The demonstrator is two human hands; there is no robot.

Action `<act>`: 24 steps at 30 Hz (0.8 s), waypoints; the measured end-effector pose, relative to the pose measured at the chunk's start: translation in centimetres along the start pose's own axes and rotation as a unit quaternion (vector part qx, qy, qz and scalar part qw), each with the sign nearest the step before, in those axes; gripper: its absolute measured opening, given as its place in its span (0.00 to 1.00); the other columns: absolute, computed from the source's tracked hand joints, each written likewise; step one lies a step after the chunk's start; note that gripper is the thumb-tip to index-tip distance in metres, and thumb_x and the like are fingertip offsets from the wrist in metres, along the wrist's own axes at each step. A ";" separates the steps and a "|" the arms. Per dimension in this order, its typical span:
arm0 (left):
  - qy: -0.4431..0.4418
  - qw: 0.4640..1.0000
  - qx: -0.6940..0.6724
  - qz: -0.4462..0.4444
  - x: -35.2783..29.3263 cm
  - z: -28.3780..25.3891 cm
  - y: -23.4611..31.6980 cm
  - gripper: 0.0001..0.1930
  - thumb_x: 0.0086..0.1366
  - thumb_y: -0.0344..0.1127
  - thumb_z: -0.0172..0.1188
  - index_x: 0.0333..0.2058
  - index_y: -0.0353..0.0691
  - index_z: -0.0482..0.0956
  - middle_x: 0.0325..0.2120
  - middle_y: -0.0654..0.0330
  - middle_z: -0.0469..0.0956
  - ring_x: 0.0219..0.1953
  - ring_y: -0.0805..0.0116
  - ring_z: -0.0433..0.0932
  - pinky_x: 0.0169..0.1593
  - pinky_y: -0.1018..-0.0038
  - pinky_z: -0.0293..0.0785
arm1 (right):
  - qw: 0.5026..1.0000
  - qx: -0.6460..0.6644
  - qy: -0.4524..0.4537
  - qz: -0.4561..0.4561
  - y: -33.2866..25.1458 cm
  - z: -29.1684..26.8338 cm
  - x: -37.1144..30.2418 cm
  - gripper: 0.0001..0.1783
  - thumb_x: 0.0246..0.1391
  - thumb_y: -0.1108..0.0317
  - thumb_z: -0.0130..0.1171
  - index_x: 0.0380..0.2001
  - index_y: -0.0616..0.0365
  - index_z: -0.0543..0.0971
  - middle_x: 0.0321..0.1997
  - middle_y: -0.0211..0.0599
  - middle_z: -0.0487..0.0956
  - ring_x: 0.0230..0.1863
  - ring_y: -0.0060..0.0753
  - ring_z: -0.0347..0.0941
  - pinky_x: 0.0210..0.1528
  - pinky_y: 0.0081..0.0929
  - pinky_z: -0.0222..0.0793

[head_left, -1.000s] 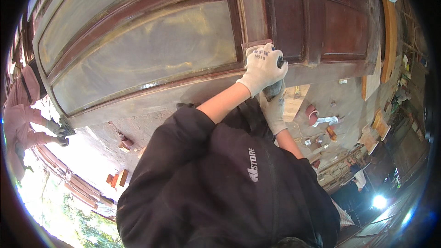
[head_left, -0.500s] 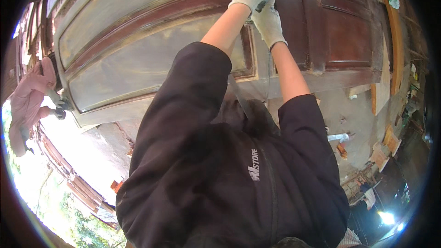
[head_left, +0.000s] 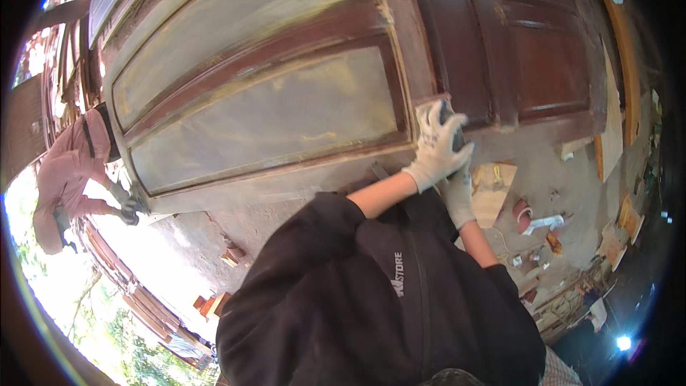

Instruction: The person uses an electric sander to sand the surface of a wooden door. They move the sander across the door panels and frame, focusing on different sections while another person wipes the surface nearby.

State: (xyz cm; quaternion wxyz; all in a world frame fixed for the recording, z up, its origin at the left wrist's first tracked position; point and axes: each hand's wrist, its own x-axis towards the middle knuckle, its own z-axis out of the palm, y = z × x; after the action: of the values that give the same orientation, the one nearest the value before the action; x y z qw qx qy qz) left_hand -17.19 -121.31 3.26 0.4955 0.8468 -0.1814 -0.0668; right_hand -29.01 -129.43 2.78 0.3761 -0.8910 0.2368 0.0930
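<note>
A large panelled wooden door lies before me, with greyish, streaked panels on its left part and glossy dark red-brown panels on its right. My left hand, in a white work glove, is closed over a dark hand tool at the door's near edge, by the joint between the two parts. Closer to my body, my gloved right hand grips the same tool from below and behind. Both gloves cover most of the tool, so its exact kind cannot be made out.
To the left, another person in pinkish clothes and dark gloves bends at the door's corner. A wood board, a white pipe piece and scraps lie on the ground at right. A long timber stands beyond the door's right end.
Both my hands have come back toward my body, from the far part of the door to its near edge, with the tool. The view has shifted too.
</note>
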 end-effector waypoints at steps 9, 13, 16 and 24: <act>0.080 0.994 -0.057 -0.039 14.4 -5.0 -4.7 0.16 0.49 0.37 0.71 0.37 0.44 0.80 0.53 0.44 0.69 0.63 0.41 0.61 0.64 0.52 0.60 | 0.998 -0.008 -0.060 -0.001 -8.4 0.3 15.1 0.49 0.55 0.62 0.63 0.69 0.58 0.44 0.48 0.64 0.78 0.46 0.68 0.76 0.48 0.55 0.71; 0.124 0.991 -0.049 -0.024 24.4 -7.4 -7.6 0.14 0.50 0.38 0.70 0.36 0.45 0.81 0.49 0.50 0.72 0.62 0.44 0.62 0.63 0.53 0.60 | 0.998 -0.027 -0.032 -0.036 -13.6 0.7 25.2 0.44 0.55 0.61 0.61 0.67 0.60 0.48 0.45 0.65 0.79 0.45 0.68 0.76 0.47 0.56 0.71; 0.166 0.986 -0.023 0.012 32.8 -8.3 -10.3 0.14 0.49 0.41 0.70 0.35 0.44 0.83 0.42 0.51 0.77 0.59 0.48 0.66 0.61 0.57 0.64 | 0.994 -0.073 0.010 -0.080 -17.2 0.2 33.1 0.40 0.55 0.61 0.60 0.64 0.62 0.51 0.44 0.66 0.78 0.46 0.69 0.75 0.49 0.57 0.70; 0.223 0.972 -0.065 0.039 54.1 -11.8 -16.1 0.17 0.52 0.44 0.66 0.38 0.42 0.82 0.37 0.43 0.79 0.48 0.43 0.76 0.53 0.59 0.74 | 0.950 -0.017 0.098 -0.296 -23.4 0.4 55.4 0.30 0.48 0.65 0.62 0.55 0.62 0.68 0.43 0.57 0.81 0.46 0.54 0.79 0.46 0.44 0.76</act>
State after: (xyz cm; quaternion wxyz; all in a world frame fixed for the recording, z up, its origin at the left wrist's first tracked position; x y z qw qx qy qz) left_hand 40.18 -124.70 -1.11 0.5799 0.7984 -0.0943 0.1315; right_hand 30.74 -134.49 -1.87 0.3461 -0.9321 -0.0029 -0.1063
